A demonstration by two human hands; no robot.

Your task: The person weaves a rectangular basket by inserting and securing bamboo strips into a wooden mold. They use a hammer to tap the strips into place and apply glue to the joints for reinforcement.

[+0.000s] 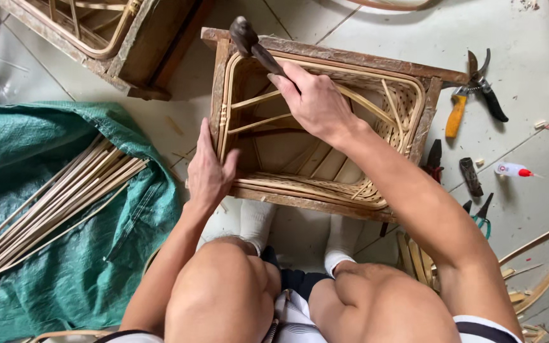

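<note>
Overhead, worn wooden frame [325,54] with woven rattan; right hand [316,101] grip around hammer [252,41], left hand [210,171] steadying frame.

Illumination is soft, even daylight, bright throughout; its source lies outside the view. Shadows are faint and diffuse, darkest inside the wooden frame [325,57] and beneath its edges. The pale floor tiles [528,38] show mild sheen without harsh glare. Focus is sharp centrally; slight wide-angle stretching appears toward the corners.
</note>
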